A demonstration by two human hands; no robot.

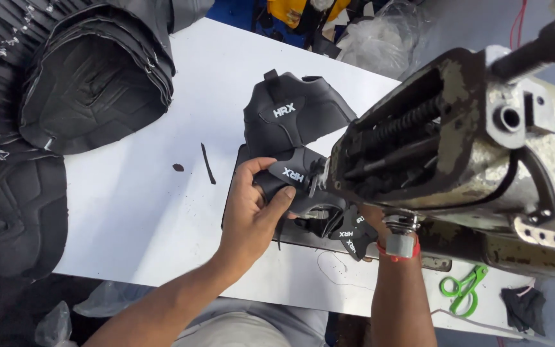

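Under the sewing machine (457,135), left hand (252,212) grips black shoe piece (297,186).

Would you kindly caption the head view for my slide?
Left hand feeds a black shoe upper under a worn sewing machine; right hand hidden.

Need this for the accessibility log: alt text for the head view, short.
A person's left hand grips a black shoe upper piece and holds it at the head of a worn sewing machine, while the right hand is hidden behind the machine. Stacks of black pieces lie at the left of the white table, and green scissors at the right.
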